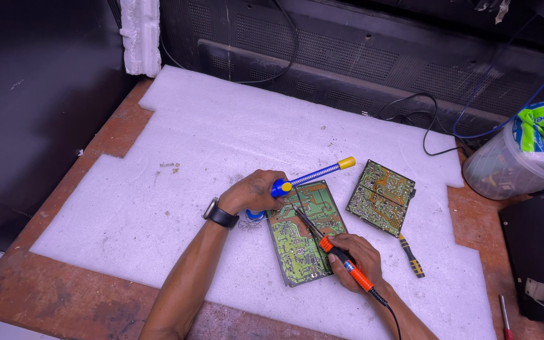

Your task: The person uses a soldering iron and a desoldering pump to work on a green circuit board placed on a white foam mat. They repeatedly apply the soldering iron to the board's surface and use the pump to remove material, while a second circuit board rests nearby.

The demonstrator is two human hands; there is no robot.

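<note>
My left hand (253, 192) grips a blue desoldering pump (313, 175) with a yellow end, its tip at the top left corner of a green circuit board (302, 242) lying on white foam. My right hand (359, 259) holds a soldering iron (341, 257) with an orange and blue handle. Its dark tip rests on the board near the pump's tip. A black watch sits on my left wrist.
A second green circuit board (380, 196) lies to the right, with a black and yellow screwdriver (411, 256) beside it. A clear plastic container (505, 167) with a green bag stands at far right. White foam sheet (190, 145) covers the wooden table. Cables run behind.
</note>
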